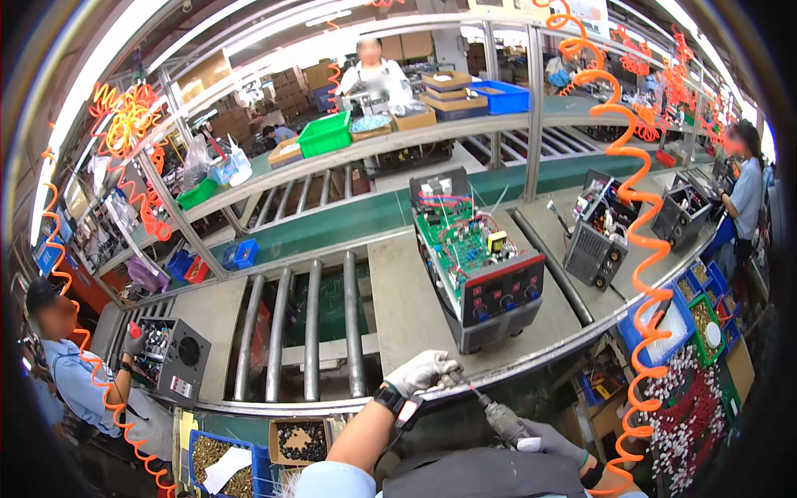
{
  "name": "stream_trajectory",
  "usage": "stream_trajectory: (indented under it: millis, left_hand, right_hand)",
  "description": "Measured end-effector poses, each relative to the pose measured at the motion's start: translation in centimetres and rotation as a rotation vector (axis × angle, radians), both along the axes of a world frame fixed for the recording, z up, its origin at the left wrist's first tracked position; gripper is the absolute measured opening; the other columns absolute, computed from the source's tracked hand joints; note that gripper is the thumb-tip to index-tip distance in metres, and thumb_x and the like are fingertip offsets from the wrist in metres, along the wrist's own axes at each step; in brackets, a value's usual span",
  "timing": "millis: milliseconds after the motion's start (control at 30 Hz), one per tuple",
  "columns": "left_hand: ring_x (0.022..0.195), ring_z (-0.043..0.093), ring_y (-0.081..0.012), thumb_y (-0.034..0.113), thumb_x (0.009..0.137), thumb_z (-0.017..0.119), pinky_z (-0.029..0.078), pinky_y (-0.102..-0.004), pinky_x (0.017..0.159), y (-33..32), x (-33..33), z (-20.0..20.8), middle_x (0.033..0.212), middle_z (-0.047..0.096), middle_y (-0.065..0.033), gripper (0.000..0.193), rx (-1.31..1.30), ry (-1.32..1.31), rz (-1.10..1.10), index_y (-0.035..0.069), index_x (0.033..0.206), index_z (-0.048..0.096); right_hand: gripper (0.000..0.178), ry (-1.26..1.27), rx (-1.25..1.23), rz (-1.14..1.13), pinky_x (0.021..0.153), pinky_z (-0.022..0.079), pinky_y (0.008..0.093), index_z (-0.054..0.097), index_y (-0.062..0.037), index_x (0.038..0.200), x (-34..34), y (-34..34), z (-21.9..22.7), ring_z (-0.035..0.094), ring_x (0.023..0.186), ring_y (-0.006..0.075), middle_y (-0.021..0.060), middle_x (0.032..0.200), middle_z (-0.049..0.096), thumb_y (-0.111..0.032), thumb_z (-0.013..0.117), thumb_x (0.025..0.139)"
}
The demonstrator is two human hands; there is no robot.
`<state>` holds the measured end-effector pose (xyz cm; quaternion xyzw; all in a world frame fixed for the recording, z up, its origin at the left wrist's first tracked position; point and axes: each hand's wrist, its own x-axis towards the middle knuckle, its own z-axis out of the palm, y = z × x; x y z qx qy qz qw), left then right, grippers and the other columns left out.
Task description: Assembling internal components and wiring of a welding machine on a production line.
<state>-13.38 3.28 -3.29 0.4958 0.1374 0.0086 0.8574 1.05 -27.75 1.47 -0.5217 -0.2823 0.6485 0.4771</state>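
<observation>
My right hand [554, 443], in a grey glove, grips a pneumatic screwdriver [503, 421] whose thin bit points up and left. My left hand [425, 373], in a whitish glove, is closed just beyond the tip of that bit. Its fingers are curled together, and what they hold is too small to make out. Right ahead of both hands stands an open electronic unit [502, 297] with a dark front panel, blue knobs and a red stripe. A green circuit board [463, 241] with wires lies exposed on top of it. Neither hand touches the unit.
Metal rollers [311, 332] lie left of the unit. More opened units [596, 253] stand right. A coiled orange hose [639, 216] hangs at right. Bins of brass parts [220, 465] and black parts [300, 440] sit low left. Co-workers stand left [91, 373] and right [745, 195].
</observation>
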Motion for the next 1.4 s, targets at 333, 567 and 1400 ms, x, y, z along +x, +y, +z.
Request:
stream_trajectory:
  millis: [333,567,1400]
  left_hand:
    - [0.060,0.053,-0.0059,0.031,0.097,0.056,0.043,-0.0196,0.055,-4.0,4.0,1.1,0.079,0.056,0.0001,0.037,-0.012,-0.060,0.192,-0.001,0.116,0.058]
    - [0.060,0.051,-0.0057,0.032,0.098,0.053,0.041,-0.0166,0.055,-3.7,5.5,-0.2,0.076,0.059,-0.0019,0.040,0.089,-0.002,0.232,-0.001,0.121,0.052]
    - [0.093,0.065,-0.0312,0.020,0.086,0.056,0.049,-0.0383,0.081,-1.1,5.6,-0.7,0.100,0.067,-0.0207,0.044,1.014,0.251,0.465,-0.001,0.124,0.053]
  right_hand:
    - [0.091,-0.483,0.070,-0.190,0.090,0.047,0.0310,0.031,-0.0034,0.145,-0.8,2.7,1.5,0.064,0.100,0.0182,0.0130,0.108,0.066,-0.033,0.076,0.072]
    - [0.088,-0.658,0.054,-0.237,0.088,0.048,0.0331,0.033,-0.0050,0.144,-0.9,3.6,0.2,0.067,0.099,0.0258,0.0170,0.107,0.067,-0.031,0.076,0.071]
    - [0.077,-0.140,0.120,-0.322,0.086,0.043,0.0248,0.037,-0.0002,0.142,-2.3,6.2,-1.3,0.050,0.093,0.0082,0.0026,0.108,0.055,-0.017,0.072,0.076]
